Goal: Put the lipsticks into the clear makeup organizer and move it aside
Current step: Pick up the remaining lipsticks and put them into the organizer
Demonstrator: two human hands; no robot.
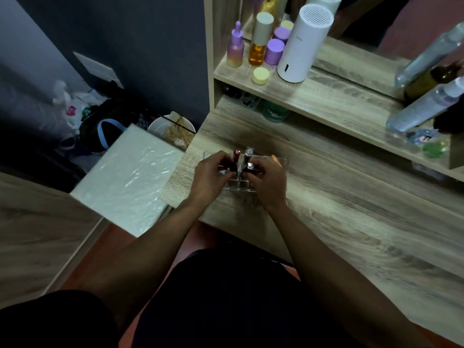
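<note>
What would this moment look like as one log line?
left hand: holds red lipstick | right hand: holds silver-capped lipstick | both over clear organizer

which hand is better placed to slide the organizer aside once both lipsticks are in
Probably the right hand: it lies along the clear makeup organizer's right wall, beside bare desk. The left hand sits by the desk's edge.

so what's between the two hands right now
In the head view, two upright lipsticks in the clear organizer stand between the left hand and right hand.
</note>
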